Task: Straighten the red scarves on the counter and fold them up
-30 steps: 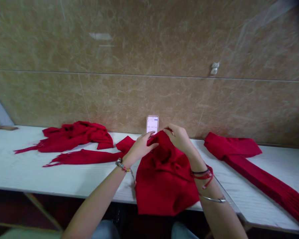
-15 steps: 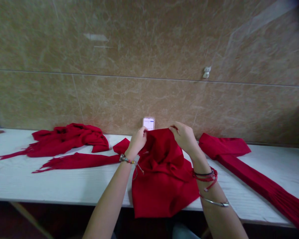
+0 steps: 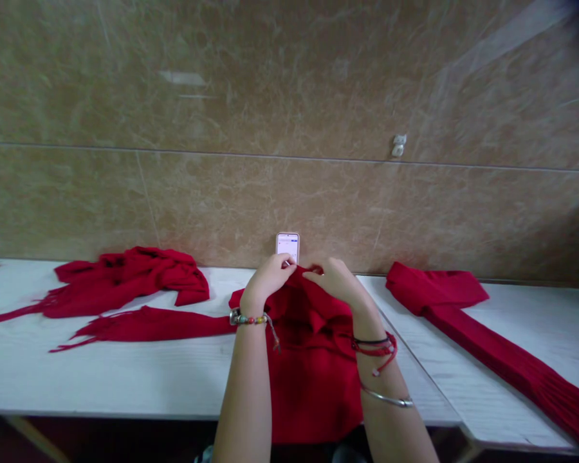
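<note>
A red scarf (image 3: 313,373) lies bunched on the white table, its lower part hanging over the front edge between my forearms. My left hand (image 3: 271,278) pinches its upper edge, just in front of a phone (image 3: 288,246) that leans on the wall with its screen lit. Close by on the right, my right hand (image 3: 335,280) is at the same edge with thumb and forefinger apart; whether its other fingers grip cloth cannot be made out. A fringed red end (image 3: 164,325) stretches out to the left of my left wrist.
Another red scarf (image 3: 135,276) is heaped at the back left of the table (image 3: 125,379). A folded red scarf (image 3: 492,341) runs from the back right over the front right edge. Behind stands a tiled wall (image 3: 212,193) with a small white figure (image 3: 399,145).
Both hands have come closer together along the scarf's upper edge, and that edge has drawn in. My right hand's finger and thumb have parted. The view has shifted slightly.
</note>
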Action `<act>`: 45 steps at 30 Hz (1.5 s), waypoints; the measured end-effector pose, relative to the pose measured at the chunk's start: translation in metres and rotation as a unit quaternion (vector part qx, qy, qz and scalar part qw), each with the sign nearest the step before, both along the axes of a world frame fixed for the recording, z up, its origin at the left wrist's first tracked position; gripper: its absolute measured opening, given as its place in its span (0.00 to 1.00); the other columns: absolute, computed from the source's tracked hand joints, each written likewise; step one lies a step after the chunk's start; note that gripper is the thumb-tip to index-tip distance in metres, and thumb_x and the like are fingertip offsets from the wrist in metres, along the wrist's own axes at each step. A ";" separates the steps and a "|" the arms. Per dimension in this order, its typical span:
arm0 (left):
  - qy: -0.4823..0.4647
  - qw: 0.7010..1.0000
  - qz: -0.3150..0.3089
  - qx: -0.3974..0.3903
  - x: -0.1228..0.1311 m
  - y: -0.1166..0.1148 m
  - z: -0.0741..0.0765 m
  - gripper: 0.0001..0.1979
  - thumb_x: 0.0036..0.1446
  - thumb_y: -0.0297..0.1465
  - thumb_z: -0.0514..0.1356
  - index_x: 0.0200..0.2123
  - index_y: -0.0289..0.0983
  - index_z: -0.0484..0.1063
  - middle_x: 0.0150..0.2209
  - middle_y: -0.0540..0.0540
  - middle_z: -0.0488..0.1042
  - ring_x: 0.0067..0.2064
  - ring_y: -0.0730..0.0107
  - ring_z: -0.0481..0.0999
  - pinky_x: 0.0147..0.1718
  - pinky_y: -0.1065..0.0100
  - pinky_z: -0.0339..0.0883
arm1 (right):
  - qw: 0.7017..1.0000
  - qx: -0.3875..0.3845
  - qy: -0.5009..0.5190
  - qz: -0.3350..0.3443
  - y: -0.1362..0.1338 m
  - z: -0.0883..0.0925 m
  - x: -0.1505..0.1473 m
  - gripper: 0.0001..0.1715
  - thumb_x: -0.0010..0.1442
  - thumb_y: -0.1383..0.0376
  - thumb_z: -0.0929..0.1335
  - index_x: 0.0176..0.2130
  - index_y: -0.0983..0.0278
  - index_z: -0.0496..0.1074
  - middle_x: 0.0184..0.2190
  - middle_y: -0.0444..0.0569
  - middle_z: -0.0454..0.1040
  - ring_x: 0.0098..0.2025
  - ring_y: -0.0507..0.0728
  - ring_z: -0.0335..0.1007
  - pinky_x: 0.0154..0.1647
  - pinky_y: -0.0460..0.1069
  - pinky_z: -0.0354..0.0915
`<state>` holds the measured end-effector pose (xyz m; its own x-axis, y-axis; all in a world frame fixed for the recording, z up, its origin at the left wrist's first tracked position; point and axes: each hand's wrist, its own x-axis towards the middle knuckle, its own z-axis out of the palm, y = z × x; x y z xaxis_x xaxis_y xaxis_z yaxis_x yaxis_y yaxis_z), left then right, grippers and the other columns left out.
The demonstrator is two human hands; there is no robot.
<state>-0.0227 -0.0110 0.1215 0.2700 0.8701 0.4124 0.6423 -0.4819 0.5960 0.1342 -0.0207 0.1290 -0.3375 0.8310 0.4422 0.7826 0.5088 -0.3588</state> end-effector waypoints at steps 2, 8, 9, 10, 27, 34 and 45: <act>0.015 0.999 -0.023 -0.020 -0.003 0.000 0.000 0.08 0.53 0.29 0.53 0.32 0.34 0.72 0.32 0.46 0.75 0.34 0.69 0.72 0.35 0.71 0.63 | 0.998 0.023 0.057 -0.023 0.003 -0.004 0.006 0.06 0.53 0.67 0.67 0.29 0.64 0.75 0.28 0.48 0.77 0.30 0.53 0.71 0.32 0.45 0.61; 0.097 0.987 -0.076 -0.102 -0.018 0.007 -0.005 0.10 0.49 0.26 0.53 0.32 0.34 0.74 0.34 0.47 0.76 0.34 0.68 0.71 0.33 0.72 0.62 | 0.984 0.071 0.156 -0.041 0.008 -0.007 0.014 0.04 0.52 0.66 0.67 0.28 0.65 0.73 0.26 0.46 0.76 0.28 0.52 0.69 0.30 0.45 0.61; 0.104 0.989 -0.050 -0.094 -0.021 0.008 -0.005 0.10 0.50 0.27 0.52 0.31 0.33 0.74 0.32 0.47 0.76 0.32 0.68 0.71 0.32 0.72 0.62 | 0.984 0.074 0.153 -0.044 0.008 -0.007 0.014 0.04 0.52 0.66 0.67 0.28 0.65 0.73 0.26 0.47 0.76 0.28 0.52 0.69 0.30 0.45 0.61; 0.109 0.990 -0.026 -0.083 -0.023 0.009 -0.005 0.11 0.50 0.28 0.51 0.30 0.33 0.73 0.31 0.47 0.76 0.31 0.69 0.70 0.31 0.72 0.61 | 0.986 0.074 0.141 -0.047 0.007 -0.007 0.014 0.04 0.52 0.66 0.68 0.28 0.64 0.73 0.26 0.47 0.76 0.28 0.52 0.69 0.30 0.45 0.61; 0.165 0.984 0.045 -0.057 -0.011 0.007 -0.010 0.13 0.57 0.28 0.50 0.27 0.34 0.73 0.26 0.46 0.75 0.26 0.71 0.69 0.27 0.73 0.58 | 1.000 0.027 -0.002 -0.014 0.008 -0.008 0.021 0.10 0.56 0.69 0.64 0.34 0.63 0.76 0.34 0.49 0.78 0.36 0.55 0.73 0.36 0.45 0.63; 0.096 0.995 0.005 -0.017 -0.001 0.004 -0.010 0.13 0.58 0.30 0.50 0.32 0.34 0.74 0.31 0.44 0.76 0.32 0.68 0.72 0.32 0.72 0.62 | 0.999 -0.002 0.014 0.048 0.005 -0.011 0.014 0.09 0.54 0.67 0.67 0.37 0.64 0.75 0.33 0.50 0.78 0.34 0.54 0.73 0.34 0.45 0.63; 0.069 0.993 -0.081 -0.060 -0.014 0.012 -0.022 0.11 0.53 0.27 0.55 0.38 0.34 0.73 0.40 0.44 0.76 0.38 0.67 0.73 0.38 0.71 0.64 | 0.986 0.112 0.091 -0.088 0.011 -0.010 0.018 0.12 0.56 0.68 0.63 0.34 0.62 0.76 0.32 0.49 0.78 0.34 0.55 0.72 0.35 0.47 0.63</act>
